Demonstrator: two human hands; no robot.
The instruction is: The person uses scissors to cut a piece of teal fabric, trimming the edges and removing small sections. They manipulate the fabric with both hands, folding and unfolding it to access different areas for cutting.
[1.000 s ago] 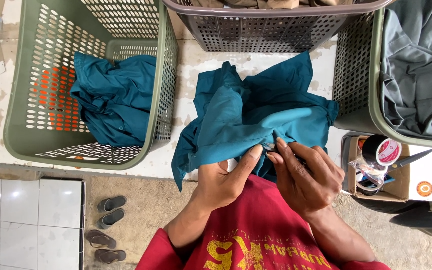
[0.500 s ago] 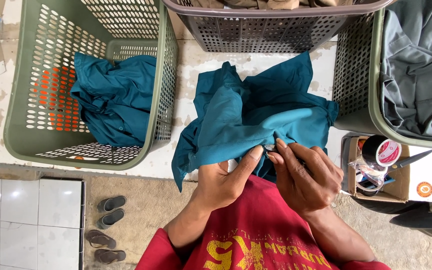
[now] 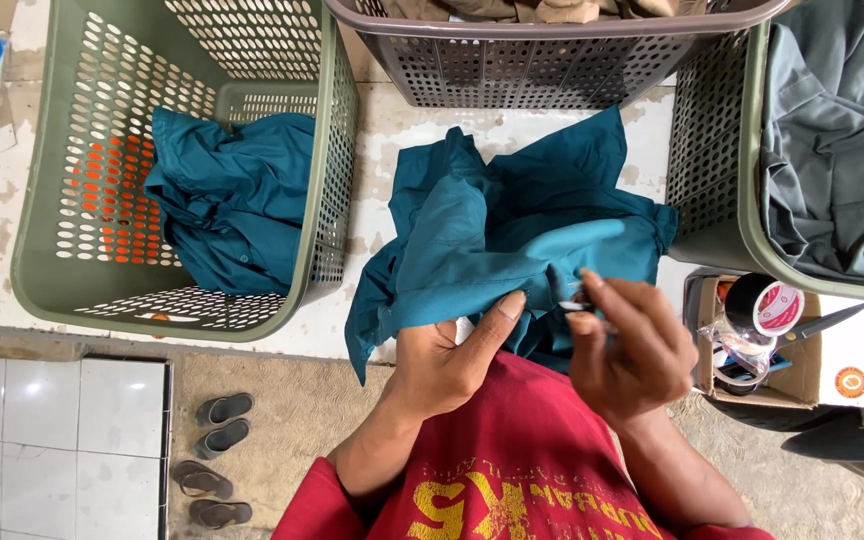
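Head view: I see the left hand (image 3: 447, 360) pinching the near edge of the teal shirt (image 3: 512, 245), thumb pressed on top of the cloth. Right hand (image 3: 632, 345) is closed on a small whitish piece at the same edge; too small for me to say what it is. Shirt lies bunched on the table (image 3: 392, 130), between the green basket (image 3: 327, 180) on the left and the grey basket (image 3: 552, 70) at the far side. Another teal shirt (image 3: 227, 200) sits in the green basket.

Risks as I judge them: the edge could slip from the left thumb, since the cloth is loose and crumpled. The small piece could drop into the folds. A tug could drag the shirt off the near table edge.
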